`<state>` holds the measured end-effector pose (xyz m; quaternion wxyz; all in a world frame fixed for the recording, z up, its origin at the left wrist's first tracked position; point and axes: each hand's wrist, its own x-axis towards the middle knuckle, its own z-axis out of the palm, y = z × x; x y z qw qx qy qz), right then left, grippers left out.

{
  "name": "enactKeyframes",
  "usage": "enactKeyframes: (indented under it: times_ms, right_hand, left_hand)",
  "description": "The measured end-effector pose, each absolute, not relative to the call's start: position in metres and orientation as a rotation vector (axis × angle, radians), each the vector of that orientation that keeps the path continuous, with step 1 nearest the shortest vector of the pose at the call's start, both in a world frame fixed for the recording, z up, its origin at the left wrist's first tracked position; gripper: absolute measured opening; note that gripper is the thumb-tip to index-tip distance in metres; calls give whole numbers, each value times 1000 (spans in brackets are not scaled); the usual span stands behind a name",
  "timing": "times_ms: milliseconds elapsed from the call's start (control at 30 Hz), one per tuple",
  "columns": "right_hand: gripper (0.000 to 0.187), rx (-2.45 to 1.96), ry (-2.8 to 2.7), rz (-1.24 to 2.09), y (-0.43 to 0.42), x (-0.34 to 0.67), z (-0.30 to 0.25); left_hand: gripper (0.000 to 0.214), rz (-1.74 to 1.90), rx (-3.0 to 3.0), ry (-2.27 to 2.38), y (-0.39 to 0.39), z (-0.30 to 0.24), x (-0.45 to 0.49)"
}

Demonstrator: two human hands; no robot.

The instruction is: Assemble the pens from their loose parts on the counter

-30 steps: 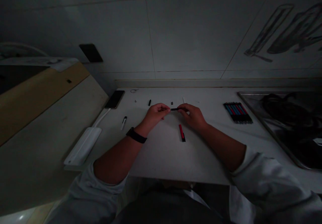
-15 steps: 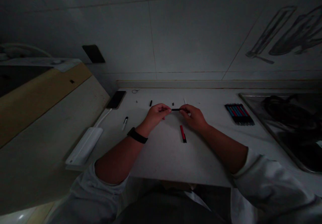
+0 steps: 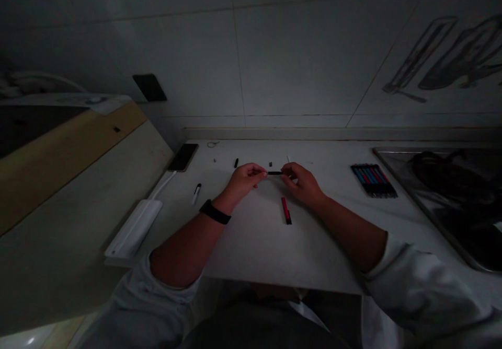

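A thin black pen-like rod (image 3: 274, 173) lies level between my two hands, just above the white counter. My left hand (image 3: 245, 179), with a black band at the wrist, is closed in a pinch on its left end. The fingers of my right hand (image 3: 301, 182) pinch its right end and hide the tip. Just below them, a red pen part with a black clip (image 3: 285, 210) rests on the counter. Beyond the hands are a small black cap-like piece (image 3: 236, 163), a tiny dark piece (image 3: 270, 164) and a thin white stick (image 3: 288, 158), partly behind my right hand.
At left lie a white-and-black pen part (image 3: 196, 194), a phone (image 3: 185, 157) and a white power strip (image 3: 134, 229) beside a leaning panel (image 3: 117, 182). To the right are a pack of red and blue pens (image 3: 374, 180) and a metal-rimmed stove (image 3: 427, 208). A tiled wall stands behind.
Slightly more of the black rod shows beside my right fingers. Both hands keep their pinch, and the whole view has shifted a little.
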<state>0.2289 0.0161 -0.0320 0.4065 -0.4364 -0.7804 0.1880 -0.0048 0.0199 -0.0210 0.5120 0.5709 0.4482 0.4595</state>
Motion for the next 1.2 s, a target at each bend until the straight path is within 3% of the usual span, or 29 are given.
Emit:
enactKeyframes:
  times_ms: [967,1100,1200]
  right_hand:
    - [11,-1016,-2023,435,16,229,-32]
    - [8,-1024,-2065,374,17,231,-31]
    - [10,-987,-2167,307,17,232,-30]
  left_hand:
    - [21,1024,1448,1110,22,-24,-7]
    - [18,981,1790,1186,21,-23,-10]
    - [30,960,2192,1227,15,-20,-11]
